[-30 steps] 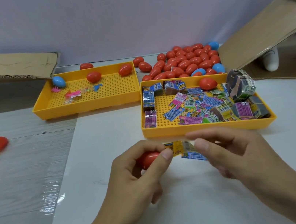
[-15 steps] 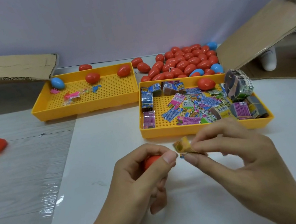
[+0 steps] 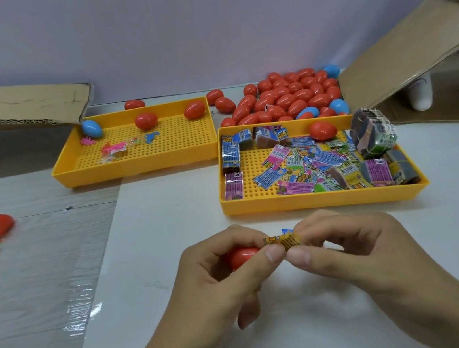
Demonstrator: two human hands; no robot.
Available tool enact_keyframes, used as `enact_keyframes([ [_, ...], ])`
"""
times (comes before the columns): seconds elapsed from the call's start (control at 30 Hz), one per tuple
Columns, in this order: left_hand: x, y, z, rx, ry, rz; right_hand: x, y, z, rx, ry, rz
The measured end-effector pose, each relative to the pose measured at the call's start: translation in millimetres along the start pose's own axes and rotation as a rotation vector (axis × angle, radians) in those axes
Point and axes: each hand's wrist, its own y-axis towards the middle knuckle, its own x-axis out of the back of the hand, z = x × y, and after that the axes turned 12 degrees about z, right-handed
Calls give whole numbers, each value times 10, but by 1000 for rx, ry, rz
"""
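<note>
Low over the near middle of the desk (image 3: 170,227) the two hands meet. The left hand (image 3: 226,281) curls round a red egg (image 3: 242,257), while the right hand (image 3: 352,247) pinches a folded leaflet (image 3: 284,241) just right of the egg, thumb tips touching. Beyond them sits a yellow tray (image 3: 315,201) of printed leaflets, and farther off a heap of eggs (image 3: 285,100).

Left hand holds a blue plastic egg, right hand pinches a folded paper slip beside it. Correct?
Not quite. The head view shows the left hand gripping a red plastic egg, not a blue one. The rest stands: the right hand pinches the folded paper slip beside it.
</note>
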Motion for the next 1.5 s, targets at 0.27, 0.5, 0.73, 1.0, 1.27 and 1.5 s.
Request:
enact_keyframes([
  [0.27,6,0,2,-10,78,-20,58,-3,0,0,-30,-31],
  [0.5,3,-9,-25,31,17,28,55,8,-13,-4,-49,-106],
  [0.73,-37,-34,-75,-28,93,134,-21,-40,4,241,-455,-150],
  [1.0,-11,-58,-60,-30,46,127,20,-32,-26,314,-528,-209],
  [1.27,-34,-58,-93,-91,100,38,34,-32,-51,383,-588,-211],
  [1.5,-46,-80,-87,-39,141,73,44,-29,-36,421,-634,-202],
])
